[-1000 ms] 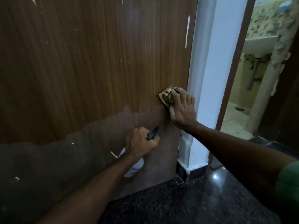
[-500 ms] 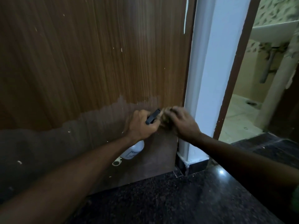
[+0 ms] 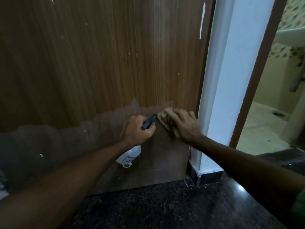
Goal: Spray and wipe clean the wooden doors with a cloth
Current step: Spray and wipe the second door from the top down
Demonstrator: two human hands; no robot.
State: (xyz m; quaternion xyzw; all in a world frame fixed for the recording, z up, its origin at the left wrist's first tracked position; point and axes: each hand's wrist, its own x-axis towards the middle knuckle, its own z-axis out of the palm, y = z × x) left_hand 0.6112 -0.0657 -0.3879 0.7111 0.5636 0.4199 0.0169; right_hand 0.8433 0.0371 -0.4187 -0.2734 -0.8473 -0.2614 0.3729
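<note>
We wipe the low part of the wooden door [image 3: 115,63].

Our right hand [image 3: 183,126] presses the tan cloth [image 3: 163,116] flat on the door, close to its edge at 3 o'clock; the hand looks blurry, with its fingers spread over the cloth. Our left hand [image 3: 137,131] is curled tight around the black top of the white spray bottle [image 3: 130,154], which hangs down toward 6 o'clock. The two hands are just beside each other. The door looks darker down low. The dark floor [image 3: 165,204] is below.
</note>
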